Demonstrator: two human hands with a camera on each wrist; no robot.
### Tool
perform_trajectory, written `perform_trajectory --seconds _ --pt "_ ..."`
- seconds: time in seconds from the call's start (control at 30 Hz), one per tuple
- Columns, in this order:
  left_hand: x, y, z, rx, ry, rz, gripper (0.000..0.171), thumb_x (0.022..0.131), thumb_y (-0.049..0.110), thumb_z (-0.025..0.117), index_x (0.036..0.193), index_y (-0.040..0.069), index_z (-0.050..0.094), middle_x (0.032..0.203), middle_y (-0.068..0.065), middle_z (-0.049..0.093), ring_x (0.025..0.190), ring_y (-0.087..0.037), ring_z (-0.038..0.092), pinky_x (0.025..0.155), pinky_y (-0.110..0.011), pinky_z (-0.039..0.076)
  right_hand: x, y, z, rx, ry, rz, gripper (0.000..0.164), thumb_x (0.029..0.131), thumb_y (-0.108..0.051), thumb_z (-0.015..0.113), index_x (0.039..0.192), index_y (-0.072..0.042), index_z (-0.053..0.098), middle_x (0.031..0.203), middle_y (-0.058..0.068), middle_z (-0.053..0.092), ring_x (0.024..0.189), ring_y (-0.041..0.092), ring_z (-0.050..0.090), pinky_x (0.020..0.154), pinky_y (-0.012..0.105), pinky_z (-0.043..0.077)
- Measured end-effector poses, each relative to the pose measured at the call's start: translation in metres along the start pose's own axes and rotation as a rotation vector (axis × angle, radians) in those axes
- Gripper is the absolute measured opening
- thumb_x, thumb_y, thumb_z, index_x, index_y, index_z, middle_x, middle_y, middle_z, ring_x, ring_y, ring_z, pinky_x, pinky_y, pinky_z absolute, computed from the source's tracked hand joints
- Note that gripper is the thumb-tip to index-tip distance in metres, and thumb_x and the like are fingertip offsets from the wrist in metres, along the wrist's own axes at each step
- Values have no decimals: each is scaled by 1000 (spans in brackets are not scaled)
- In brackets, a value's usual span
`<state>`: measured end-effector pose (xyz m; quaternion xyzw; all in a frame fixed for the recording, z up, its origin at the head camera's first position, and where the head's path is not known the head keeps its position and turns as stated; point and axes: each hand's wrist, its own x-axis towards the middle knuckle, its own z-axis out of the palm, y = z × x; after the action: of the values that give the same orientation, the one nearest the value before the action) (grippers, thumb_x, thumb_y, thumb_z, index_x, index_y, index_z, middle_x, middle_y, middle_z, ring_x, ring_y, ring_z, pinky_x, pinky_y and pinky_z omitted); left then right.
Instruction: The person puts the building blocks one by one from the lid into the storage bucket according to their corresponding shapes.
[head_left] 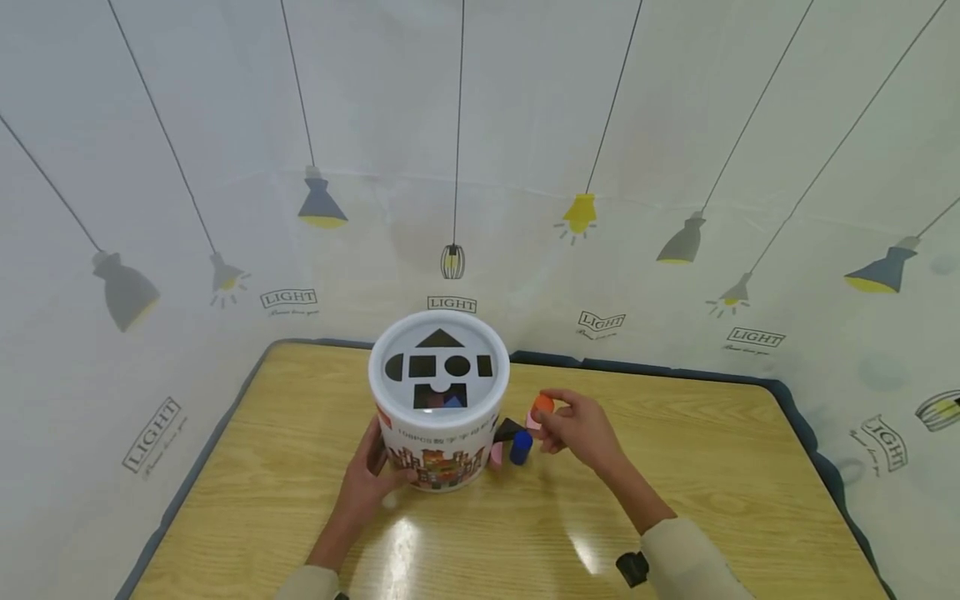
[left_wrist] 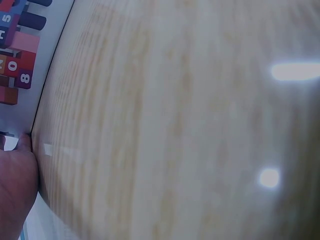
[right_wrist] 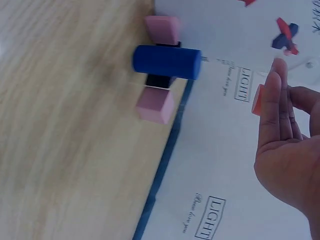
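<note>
A white lidded toy-block bucket (head_left: 438, 425) stands on the table, its grey lid (head_left: 438, 329) cut with shaped holes. My left hand (head_left: 366, 483) grips the bucket's lower left side, thumb at the front; part of that hand (left_wrist: 17, 187) shows in the left wrist view. My right hand (head_left: 581, 429) pinches an orange round block (head_left: 543, 405) above the small blocks, right of the bucket. Below it stand a blue cylinder (head_left: 521, 448), a black block (head_left: 508, 430) and pink blocks (right_wrist: 155, 105), close beside the bucket. Through the lid's lower hole a blue piece (head_left: 453, 402) shows inside.
The wood-grain table (head_left: 675, 467) has a dark blue edge (head_left: 660, 371) at the back. Behind and around it hangs a pale sheet (head_left: 517, 167) printed with lamps and the word LIGHT. A dark strap piece (head_left: 632, 568) sits by the right sleeve (head_left: 690, 558).
</note>
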<state>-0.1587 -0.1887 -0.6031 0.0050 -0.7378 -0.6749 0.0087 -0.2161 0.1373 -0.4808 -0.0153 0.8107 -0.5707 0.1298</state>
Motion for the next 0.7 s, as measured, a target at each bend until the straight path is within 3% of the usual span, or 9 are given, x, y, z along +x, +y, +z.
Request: perform_trajectory --seconds 0.27,0.7 --pt "0 -1 0 -10 5 2 104 77 17 83 156 32 17 161 -2 23 147 -26 23 122 -35 22 -3 -22 -2 12 -16 -40 55 91 -19 69 139 0 50 76 16 71 63 25 69 63 41 64" --pt "0 -1 0 -12 -2 16 103 77 17 83 156 32 17 161 -2 23 147 -26 23 122 -36 22 -13 -47 9 1 -23 -87 47 91 -19 69 134 -5 55 74 15 70 60 23 69 62 40 64"
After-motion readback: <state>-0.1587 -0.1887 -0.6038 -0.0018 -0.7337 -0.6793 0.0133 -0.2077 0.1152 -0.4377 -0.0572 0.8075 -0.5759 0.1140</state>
